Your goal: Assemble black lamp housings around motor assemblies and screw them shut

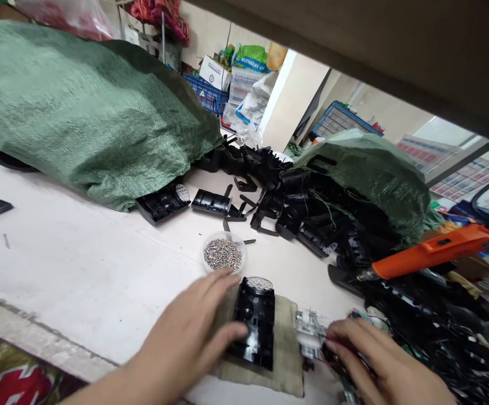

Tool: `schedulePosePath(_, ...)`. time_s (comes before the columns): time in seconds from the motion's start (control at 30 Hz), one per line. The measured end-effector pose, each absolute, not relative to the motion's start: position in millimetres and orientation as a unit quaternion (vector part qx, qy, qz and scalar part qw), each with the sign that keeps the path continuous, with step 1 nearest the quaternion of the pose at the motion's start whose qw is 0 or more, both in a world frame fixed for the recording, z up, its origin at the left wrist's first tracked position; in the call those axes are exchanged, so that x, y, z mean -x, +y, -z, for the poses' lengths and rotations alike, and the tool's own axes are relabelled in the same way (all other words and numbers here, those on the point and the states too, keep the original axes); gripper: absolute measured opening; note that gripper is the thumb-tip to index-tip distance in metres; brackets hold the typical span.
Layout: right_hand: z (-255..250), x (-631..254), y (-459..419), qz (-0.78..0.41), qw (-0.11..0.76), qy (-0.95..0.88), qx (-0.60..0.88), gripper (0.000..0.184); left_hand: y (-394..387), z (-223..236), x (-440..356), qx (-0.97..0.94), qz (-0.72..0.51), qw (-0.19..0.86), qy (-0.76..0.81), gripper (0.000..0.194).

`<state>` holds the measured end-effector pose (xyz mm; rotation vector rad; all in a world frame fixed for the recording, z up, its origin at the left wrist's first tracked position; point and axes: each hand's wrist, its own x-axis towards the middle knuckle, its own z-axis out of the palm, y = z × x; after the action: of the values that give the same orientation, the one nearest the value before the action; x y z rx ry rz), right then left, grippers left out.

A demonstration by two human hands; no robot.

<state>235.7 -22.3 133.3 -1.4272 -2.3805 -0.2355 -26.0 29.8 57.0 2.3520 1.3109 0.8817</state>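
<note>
On cloth pad [288, 360], left hand [180, 337] spread over black housing [255, 320]; right hand [379, 360] pinching wiring [309, 332].

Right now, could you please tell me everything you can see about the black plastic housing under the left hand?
The black plastic housing is a glossy, roughly rectangular moulded shell with recesses and round openings in its upper face. A round silvery mesh grille sits at its far end. It lies flat on a beige cloth pad, and the fingers of the left hand touch its left side.
</note>
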Motion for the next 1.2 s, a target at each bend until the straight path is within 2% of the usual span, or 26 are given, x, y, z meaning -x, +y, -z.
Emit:
schedulePosePath(0.07,-134,-214,-12,0.061,0.162,-0.839,0.516,0.022,7,-37,23,-0.813,-0.309,0.211,0.447,0.08)
schedulePosePath(0.13,-126,-194,-4,0.019,0.123,-0.844,0.521,0.019,-5,-23,14,-0.796,-0.305,0.263,0.451,0.092)
schedulePosePath(0.3,-101,-174,4,-0.029,0.032,-0.841,0.539,0.012,-4,-10,0,-0.756,-0.314,0.358,0.45,0.076)
schedulePosePath(0.47,-95,-176,5,-0.038,0.048,-0.835,0.547,0.011,-5,-5,-1,-0.747,-0.338,0.363,0.443,0.081)
schedulePosePath(0.7,-95,-177,9,-0.004,0.057,-0.867,0.496,0.017,-5,-7,-5,-0.741,-0.313,0.397,0.443,0.075)
schedulePosePath(0.87,-95,-179,8,0.012,0.046,-0.852,0.521,0.02,-2,-6,-4,-0.721,-0.311,0.426,0.449,0.076)
schedulePosePath(1.07,-87,-178,5,0.061,0.057,-0.844,0.53,0.038,-2,-3,-2,-0.717,-0.333,0.434,0.431,0.086)
schedulePosePath(1.2,-73,-177,4,0.065,0.073,-0.82,0.564,0.043,-4,-2,1,-0.719,-0.337,0.437,0.423,0.092)
